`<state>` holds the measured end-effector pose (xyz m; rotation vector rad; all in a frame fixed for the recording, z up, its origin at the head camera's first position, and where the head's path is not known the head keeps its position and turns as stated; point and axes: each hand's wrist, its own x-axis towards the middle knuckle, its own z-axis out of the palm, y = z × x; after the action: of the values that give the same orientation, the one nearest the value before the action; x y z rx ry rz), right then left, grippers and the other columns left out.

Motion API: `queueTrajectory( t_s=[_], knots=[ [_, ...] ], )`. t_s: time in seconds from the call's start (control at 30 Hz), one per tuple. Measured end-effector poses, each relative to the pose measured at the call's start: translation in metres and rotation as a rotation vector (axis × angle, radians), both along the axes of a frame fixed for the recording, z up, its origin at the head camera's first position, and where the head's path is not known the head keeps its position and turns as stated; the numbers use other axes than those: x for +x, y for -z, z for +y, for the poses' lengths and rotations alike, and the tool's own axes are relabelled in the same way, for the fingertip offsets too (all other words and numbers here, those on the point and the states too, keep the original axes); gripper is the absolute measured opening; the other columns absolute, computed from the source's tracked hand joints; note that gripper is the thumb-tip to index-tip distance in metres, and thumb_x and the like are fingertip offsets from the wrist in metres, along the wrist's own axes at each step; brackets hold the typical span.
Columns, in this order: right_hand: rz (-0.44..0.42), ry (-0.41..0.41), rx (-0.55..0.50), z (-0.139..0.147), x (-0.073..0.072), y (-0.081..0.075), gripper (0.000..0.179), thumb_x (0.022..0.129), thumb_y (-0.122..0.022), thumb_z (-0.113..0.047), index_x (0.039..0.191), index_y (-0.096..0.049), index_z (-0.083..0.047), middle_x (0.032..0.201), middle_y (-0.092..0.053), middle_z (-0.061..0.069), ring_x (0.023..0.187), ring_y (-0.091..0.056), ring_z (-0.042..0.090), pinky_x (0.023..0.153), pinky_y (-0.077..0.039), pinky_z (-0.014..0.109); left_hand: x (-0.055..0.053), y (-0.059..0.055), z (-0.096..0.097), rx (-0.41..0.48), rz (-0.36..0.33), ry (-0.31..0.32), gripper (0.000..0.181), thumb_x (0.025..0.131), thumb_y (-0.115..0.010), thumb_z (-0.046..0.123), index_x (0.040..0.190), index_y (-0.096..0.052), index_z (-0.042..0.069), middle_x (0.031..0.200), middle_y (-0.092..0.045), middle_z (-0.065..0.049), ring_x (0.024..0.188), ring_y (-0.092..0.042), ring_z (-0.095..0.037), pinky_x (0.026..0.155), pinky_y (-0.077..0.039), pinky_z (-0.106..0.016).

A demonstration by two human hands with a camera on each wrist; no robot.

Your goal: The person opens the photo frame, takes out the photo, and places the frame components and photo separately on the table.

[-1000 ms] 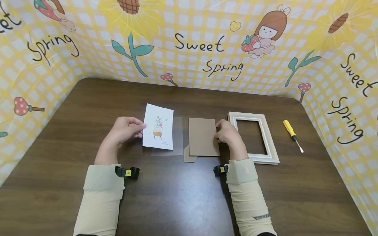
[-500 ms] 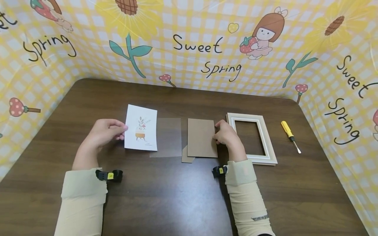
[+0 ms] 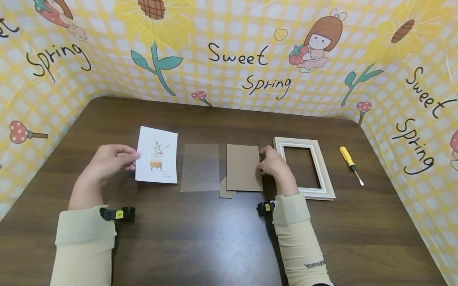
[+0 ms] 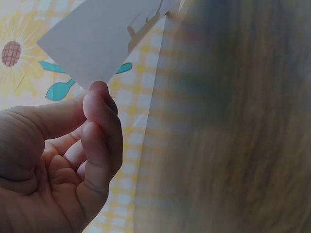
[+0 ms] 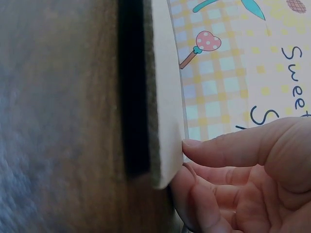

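In the head view my left hand [image 3: 111, 159] pinches the left edge of a white card [image 3: 162, 151] printed with a potted plant. The left wrist view shows thumb and forefinger at one corner of it, the other fingers curled below. My right hand [image 3: 274, 163] pinches the right edge of a brown backing board [image 3: 243, 169]; its thumb lies on one face in the right wrist view. A small brown flap [image 3: 226, 193] sticks out at the board's lower left. Between card and board, a clear plastic sheet [image 3: 200, 167] lies flat on the table.
Right of the board lies a cream picture frame [image 3: 325, 171], partly behind my right hand. A yellow-handled screwdriver [image 3: 348, 157] rests farther right. The dark wooden table [image 3: 186, 238] is bordered by a yellow checked cloth [image 3: 229, 24] at the back and sides.
My left hand has carried the card leftward, off the clear sheet, which now shows whole. The right hand keeps its place at the backing board.
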<state>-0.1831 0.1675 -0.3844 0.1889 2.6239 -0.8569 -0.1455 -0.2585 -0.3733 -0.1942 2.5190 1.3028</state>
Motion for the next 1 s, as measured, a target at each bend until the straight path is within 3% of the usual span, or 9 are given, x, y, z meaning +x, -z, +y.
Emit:
queueTrajectory(
  t_s=[0.23, 0.5, 0.73, 1.0],
  knots=[
    [-0.011, 0.004, -0.005, 0.0, -0.001, 0.0, 0.047, 0.092, -0.065, -0.005, 0.135, -0.047, -0.003, 0.083, -0.064, 0.011, 0.063, -0.064, 0.016, 0.078, -0.049, 0.034, -0.002, -0.001, -0.006, -0.023, -0.043, 0.03, 0.047, 0.1, -0.059, 0.03, 0.125, -0.054, -0.009, 0.083, -0.067, 0.008, 0.076, -0.061, -0.006, 0.072, -0.054, -0.024],
    [-0.011, -0.002, -0.012, 0.0, 0.0, 0.0, 0.045, 0.092, -0.064, -0.005, 0.134, -0.047, -0.002, 0.09, -0.064, 0.014, 0.065, -0.065, 0.017, 0.078, -0.05, 0.034, -0.006, 0.003, -0.009, -0.097, -0.105, 0.025, 0.048, 0.1, -0.059, 0.036, 0.124, -0.057, -0.006, 0.085, -0.063, 0.004, 0.082, -0.058, -0.013, 0.073, -0.049, -0.026],
    [0.0, -0.007, -0.008, 0.001, 0.0, 0.0, 0.044, 0.092, -0.065, -0.006, 0.132, -0.049, -0.002, 0.092, -0.067, 0.016, 0.064, -0.066, 0.016, 0.079, -0.05, 0.035, -0.006, 0.007, -0.011, -0.127, -0.107, 0.011, 0.046, 0.1, -0.058, 0.034, 0.125, -0.058, -0.005, 0.091, -0.064, -0.001, 0.087, -0.057, -0.018, 0.073, -0.048, -0.027],
    [0.001, -0.016, -0.016, 0.002, -0.001, 0.001, 0.043, 0.091, -0.064, -0.005, 0.131, -0.049, -0.001, 0.095, -0.066, 0.016, 0.062, -0.065, 0.015, 0.074, -0.049, 0.032, 0.001, 0.013, -0.016, -0.154, -0.105, -0.01, 0.042, 0.1, -0.059, 0.027, 0.123, -0.058, -0.008, 0.093, -0.066, -0.007, 0.085, -0.06, -0.02, 0.071, -0.049, -0.025]
  ],
)
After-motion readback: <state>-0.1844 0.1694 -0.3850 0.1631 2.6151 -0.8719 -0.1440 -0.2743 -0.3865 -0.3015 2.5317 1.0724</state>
